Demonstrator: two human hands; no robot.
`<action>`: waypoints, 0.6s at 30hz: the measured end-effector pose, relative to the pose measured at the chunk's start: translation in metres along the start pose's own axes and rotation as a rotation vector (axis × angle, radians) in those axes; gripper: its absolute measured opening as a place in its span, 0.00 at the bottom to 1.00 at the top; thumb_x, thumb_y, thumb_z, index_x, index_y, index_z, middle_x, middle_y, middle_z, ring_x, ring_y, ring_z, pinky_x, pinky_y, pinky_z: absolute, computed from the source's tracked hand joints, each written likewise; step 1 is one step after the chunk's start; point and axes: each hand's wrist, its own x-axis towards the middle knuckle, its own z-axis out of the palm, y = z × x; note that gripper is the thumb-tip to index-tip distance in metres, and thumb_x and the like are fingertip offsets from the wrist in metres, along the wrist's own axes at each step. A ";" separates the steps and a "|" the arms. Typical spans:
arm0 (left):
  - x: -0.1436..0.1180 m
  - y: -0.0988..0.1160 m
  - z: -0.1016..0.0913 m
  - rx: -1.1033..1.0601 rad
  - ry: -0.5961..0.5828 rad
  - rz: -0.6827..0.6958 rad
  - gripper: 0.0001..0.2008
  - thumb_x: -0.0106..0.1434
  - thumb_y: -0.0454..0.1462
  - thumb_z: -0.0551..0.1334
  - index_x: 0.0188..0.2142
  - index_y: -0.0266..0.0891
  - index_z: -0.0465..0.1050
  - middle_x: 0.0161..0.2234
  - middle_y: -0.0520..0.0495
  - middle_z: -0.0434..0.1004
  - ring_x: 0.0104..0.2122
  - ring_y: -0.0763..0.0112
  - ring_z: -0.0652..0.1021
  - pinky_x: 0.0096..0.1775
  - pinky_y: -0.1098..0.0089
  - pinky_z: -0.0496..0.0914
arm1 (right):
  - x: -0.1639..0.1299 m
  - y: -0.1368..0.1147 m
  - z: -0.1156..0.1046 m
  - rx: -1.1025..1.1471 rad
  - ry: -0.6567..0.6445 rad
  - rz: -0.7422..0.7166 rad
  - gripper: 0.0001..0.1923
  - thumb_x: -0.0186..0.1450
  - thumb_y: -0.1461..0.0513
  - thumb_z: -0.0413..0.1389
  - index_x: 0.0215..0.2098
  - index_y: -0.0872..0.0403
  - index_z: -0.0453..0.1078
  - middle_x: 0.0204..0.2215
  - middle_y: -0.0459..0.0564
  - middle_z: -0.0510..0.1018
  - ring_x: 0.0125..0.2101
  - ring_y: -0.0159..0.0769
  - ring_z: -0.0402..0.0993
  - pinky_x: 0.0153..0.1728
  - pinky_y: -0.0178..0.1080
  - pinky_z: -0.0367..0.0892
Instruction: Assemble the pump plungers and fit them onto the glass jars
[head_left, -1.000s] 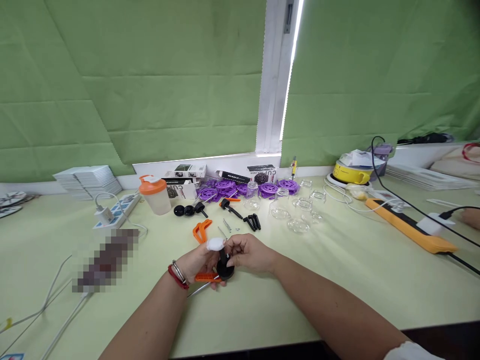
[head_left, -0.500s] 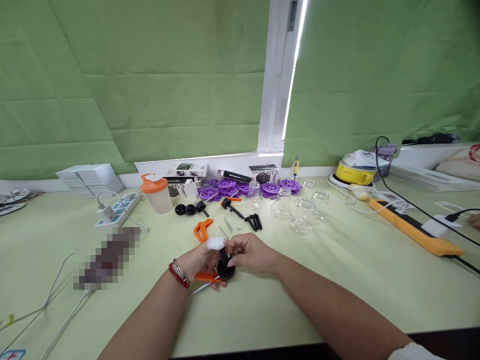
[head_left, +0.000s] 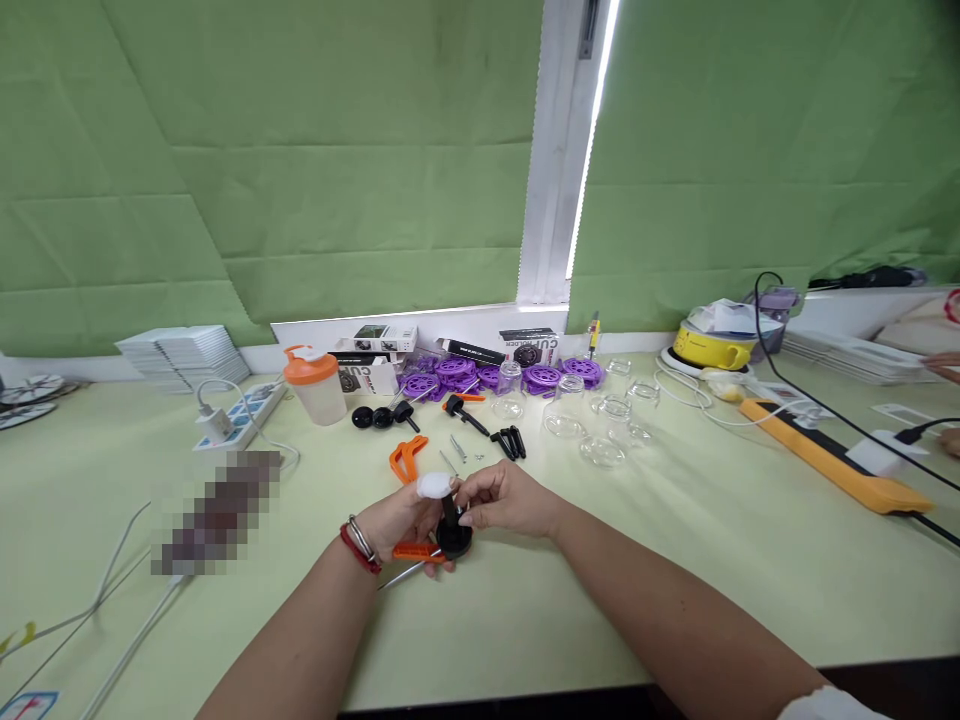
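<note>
Above the near middle of the table, my left hand (head_left: 401, 520) is closed around a black round-based part with an upright stem (head_left: 454, 540). Its thumb has a white wrapping (head_left: 435, 486). An orange piece (head_left: 416, 552) and a thin metal rod (head_left: 401, 577) also stick out of that hand; whether they are joined to each other is hidden. My right hand (head_left: 506, 502) pinches at the stem from the right, its fingertips on or beside it. A small shiny bit shows at these fingertips, too small to name. Just beyond lie an orange bracket (head_left: 409, 458) and loose screws (head_left: 457, 448).
Black round pieces (head_left: 372, 417), black short handles (head_left: 510, 442), purple rings (head_left: 455, 375) and clear cups (head_left: 602, 452) lie farther back. A lidded shaker (head_left: 313, 385) stands left. An orange power strip (head_left: 832, 455) and cables are at right, with part of another person's hand at the edge.
Both hands keep nearly the same pose around the black part. The view has shifted very slightly. Another person's hand has come into sight at the far right edge.
</note>
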 end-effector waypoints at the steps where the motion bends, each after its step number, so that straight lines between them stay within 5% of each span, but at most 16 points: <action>1: 0.000 0.000 0.000 0.003 -0.004 0.001 0.31 0.48 0.58 0.58 0.44 0.41 0.64 0.30 0.45 0.76 0.23 0.64 0.77 0.18 0.74 0.66 | 0.000 0.000 -0.001 0.001 -0.001 0.025 0.14 0.47 0.60 0.67 0.30 0.59 0.74 0.23 0.45 0.73 0.23 0.27 0.67 0.28 0.33 0.63; 18: -0.004 0.005 0.007 0.013 -0.024 0.058 0.27 0.51 0.56 0.57 0.44 0.43 0.66 0.29 0.49 0.73 0.22 0.67 0.75 0.17 0.74 0.65 | -0.003 -0.006 -0.001 -0.077 -0.013 0.022 0.14 0.52 0.56 0.64 0.31 0.59 0.75 0.22 0.45 0.74 0.22 0.27 0.68 0.26 0.33 0.64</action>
